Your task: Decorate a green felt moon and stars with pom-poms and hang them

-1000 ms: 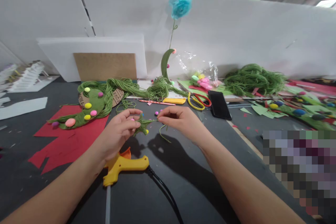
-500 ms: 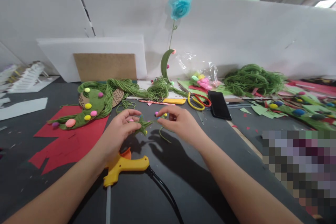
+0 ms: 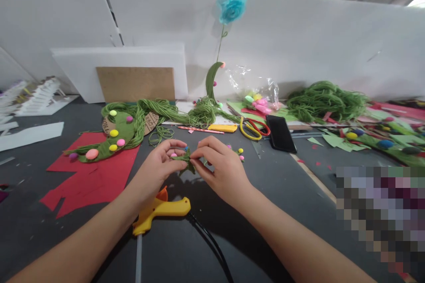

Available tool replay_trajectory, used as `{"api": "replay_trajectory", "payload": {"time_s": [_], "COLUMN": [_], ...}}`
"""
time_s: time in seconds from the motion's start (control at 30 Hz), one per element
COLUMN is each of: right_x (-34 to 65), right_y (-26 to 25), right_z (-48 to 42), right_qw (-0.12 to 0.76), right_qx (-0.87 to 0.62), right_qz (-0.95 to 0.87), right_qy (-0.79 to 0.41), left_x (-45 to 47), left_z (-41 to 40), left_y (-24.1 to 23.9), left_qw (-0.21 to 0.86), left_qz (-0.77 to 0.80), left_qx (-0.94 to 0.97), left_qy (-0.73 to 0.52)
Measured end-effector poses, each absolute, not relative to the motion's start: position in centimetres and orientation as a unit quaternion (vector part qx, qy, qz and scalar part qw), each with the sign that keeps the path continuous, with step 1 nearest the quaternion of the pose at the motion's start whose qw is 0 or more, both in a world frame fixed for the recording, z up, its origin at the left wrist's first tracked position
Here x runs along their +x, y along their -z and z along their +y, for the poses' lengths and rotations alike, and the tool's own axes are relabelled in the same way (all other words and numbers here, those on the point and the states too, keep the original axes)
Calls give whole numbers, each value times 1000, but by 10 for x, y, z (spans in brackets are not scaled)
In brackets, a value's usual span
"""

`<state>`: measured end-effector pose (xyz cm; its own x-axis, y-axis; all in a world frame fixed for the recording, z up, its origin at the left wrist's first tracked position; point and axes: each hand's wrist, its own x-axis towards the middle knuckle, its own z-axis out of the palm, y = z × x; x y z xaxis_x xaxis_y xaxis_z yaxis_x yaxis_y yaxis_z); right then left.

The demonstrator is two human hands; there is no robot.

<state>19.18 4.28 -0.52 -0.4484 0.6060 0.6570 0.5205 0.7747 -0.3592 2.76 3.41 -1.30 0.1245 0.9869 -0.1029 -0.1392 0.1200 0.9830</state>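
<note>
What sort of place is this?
Likely a craft workspace: a yellow plastic glue gun, a tangled heap of green yarn and scissors with one red and one yellow handle share a dark grey tabletop.

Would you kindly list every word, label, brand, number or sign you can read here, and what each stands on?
"706", probably: on the cardboard at the left of the green felt; the marks beside it are too blurred to read.
"420", probably: on the cardboard at the right of that felt; the marks below it are too small to read.
No lettering can be made out on the phone or glue gun.
</note>
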Motion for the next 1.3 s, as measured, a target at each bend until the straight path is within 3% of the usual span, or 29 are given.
{"api": "replay_trajectory", "payload": {"time_s": [0.2,0.57,0.77,0.83,1.0,1.3], "right_x": [193,194,194,194,181,143], "right_y": [6,6,3,-1,-2,28], "right_z": [44,45,43,38,18,-3], "right_qw": [408,383,384,349,150,79], "right_qx": [-321,-323,-325,-324,-280,-289], "right_qz": [-854,-865,-864,-879,-945,-954], "right_qy": [-19,4,28,5,-78,-30], "left_x": [29,25,23,20,13,4], "left_z": [33,38,41,43,51,59], "left_y": [10,16,15,15,14,16], "left_qw": [618,575,478,426,366,375], "left_qz": [423,466,511,527,553,537], "left_qx": [438,475,513,530,542,527], "left_qy": [-497,-476,-497,-510,-517,-542]}}
